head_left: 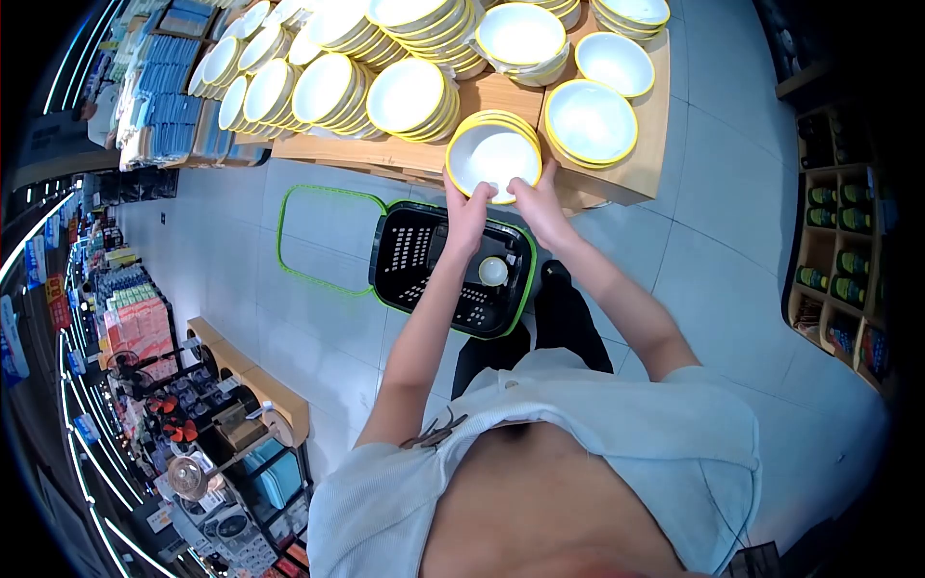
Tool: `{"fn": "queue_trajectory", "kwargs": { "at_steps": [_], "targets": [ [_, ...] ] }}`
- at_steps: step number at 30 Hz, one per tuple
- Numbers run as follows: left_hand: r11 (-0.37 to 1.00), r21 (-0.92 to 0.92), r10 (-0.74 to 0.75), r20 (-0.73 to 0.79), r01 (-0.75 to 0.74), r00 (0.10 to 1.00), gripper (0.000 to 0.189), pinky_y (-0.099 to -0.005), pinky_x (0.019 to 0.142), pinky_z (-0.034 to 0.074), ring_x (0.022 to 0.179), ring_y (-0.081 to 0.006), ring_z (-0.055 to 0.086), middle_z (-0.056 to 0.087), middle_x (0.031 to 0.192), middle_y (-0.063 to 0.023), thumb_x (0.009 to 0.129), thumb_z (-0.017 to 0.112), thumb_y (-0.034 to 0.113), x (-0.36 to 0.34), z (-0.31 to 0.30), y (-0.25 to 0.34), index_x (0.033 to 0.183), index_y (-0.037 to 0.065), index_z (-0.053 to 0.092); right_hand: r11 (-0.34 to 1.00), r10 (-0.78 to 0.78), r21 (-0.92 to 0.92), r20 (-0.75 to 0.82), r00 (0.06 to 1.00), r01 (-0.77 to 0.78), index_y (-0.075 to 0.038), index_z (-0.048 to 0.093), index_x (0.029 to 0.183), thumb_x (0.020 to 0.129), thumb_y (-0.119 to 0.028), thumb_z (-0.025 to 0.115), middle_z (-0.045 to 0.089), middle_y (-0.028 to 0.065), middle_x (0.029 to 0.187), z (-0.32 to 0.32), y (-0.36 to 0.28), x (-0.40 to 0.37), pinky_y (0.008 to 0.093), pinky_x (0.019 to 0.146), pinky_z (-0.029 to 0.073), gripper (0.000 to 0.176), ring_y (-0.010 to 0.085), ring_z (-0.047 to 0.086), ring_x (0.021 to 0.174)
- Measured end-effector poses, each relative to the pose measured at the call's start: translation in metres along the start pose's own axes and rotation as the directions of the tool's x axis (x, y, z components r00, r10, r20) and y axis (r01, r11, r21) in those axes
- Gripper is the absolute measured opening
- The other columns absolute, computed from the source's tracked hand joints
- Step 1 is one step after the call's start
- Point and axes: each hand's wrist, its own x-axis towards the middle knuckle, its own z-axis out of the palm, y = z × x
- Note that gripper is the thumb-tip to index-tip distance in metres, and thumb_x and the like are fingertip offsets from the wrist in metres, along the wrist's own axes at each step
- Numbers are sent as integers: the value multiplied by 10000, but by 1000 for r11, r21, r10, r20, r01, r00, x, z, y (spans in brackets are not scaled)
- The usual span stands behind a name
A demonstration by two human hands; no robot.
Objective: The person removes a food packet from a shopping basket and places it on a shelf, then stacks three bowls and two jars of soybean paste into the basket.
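Observation:
Between my two hands is a small stack of white bowls (487,159) with yellow rims, at the front edge of the wooden display table (636,183). My left hand (467,214) grips the near left side, thumb over the rim. On the near right side, my right hand (541,204) grips the same stack, its thumb also on the rim. The fingers beneath are mostly hidden. Below my hands, a black shopping basket (409,246) with a green edge rests on the floor, holding one small white bowl (492,271) with a yellow rim.
More stacked bowls (409,96) cover the table, with further bowls (591,120) at its right corner. The basket's green handle (281,231) lies out to the left. Shelves with small fans (188,477) stand at lower left, a wooden shelf unit (819,260) at right.

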Motion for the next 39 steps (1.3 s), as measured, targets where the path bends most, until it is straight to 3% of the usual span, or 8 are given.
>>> {"fn": "queue_trajectory", "kwargs": {
  "at_steps": [1, 3, 8, 11, 19, 27, 35, 39],
  "targets": [
    [1000, -10, 7, -18, -7, 1000, 661, -306, 899, 418, 1069, -204, 479, 460, 1169, -109, 682, 548, -12, -10, -3, -3, 1293, 44, 302, 968, -216, -133, -24, 976, 211, 22, 173, 1296, 758, -27, 495, 419, 224, 1211, 0, 9, -7, 352, 881, 435, 629, 287, 509, 1071],
    [999, -31, 12, -53, -14, 998, 703, -300, 908, 417, 1089, -208, 476, 446, 1198, -111, 667, 550, -26, -27, -12, -16, 1315, 49, 289, 916, -358, -180, 34, 933, 358, -9, 190, 1275, 775, -25, 479, 422, 225, 1222, -1, 21, -25, 381, 937, 396, 578, 310, 504, 1094],
    [980, -121, -171, -106, 158, 980, 870, -327, 937, 428, 1142, -234, 477, 421, 1265, -124, 601, 517, -82, -91, -44, -48, 1401, 75, 212, 919, -314, -218, 97, 944, 328, -42, 227, 1298, 898, -73, 458, 478, 233, 1182, -4, 53, -76, 373, 892, 433, 463, 328, 537, 1078],
    [956, -131, -282, -167, 262, 945, 874, -326, 936, 428, 1138, -238, 483, 425, 1268, -124, 589, 520, -77, -128, -59, -64, 1397, 72, 222, 955, -17, -292, 119, 993, 51, -21, 246, 1298, 895, -80, 473, 456, 179, 1195, -14, 79, -97, 333, 929, 400, 467, 226, 485, 1092],
    [823, -213, -562, -161, 527, 812, 855, -325, 963, 403, 1166, -242, 449, 434, 1253, -110, 609, 533, -80, -158, -121, -150, 1390, 97, 234, 798, 332, -510, -72, 941, -321, -1, 364, 1218, 790, -136, 503, 543, 202, 1082, -25, 209, -90, 346, 881, 430, 469, 289, 569, 985],
    [722, 38, -690, -27, 691, 723, 863, -320, 909, 452, 1142, -249, 473, 441, 1260, -111, 636, 524, -87, -83, -228, -279, 1414, 150, 235, 887, 355, -186, -308, 883, -422, 25, 412, 1173, 755, -136, 505, 561, 198, 1046, -20, 437, -32, 350, 791, 506, 458, 300, 584, 975],
    [576, 178, -808, -28, 798, 589, 906, -377, 870, 490, 1090, -282, 509, 448, 1240, -133, 650, 511, -65, -23, -324, -386, 1447, 166, 147, 777, 627, 276, -259, 735, -565, -12, 380, 1259, 772, -19, 505, 489, 167, 1150, 30, 541, 28, 372, 781, 565, 503, 281, 569, 1030],
    [552, 189, -826, -8, 812, 563, 819, -388, 878, 483, 1068, -284, 524, 477, 1196, -129, 656, 525, -39, -7, -354, -434, 1398, 148, 236, 762, 647, 285, -280, 710, -582, 30, 400, 1233, 768, -21, 532, 493, 180, 1159, 31, 609, 51, 376, 763, 573, 487, 294, 583, 1012]
  ]
}}
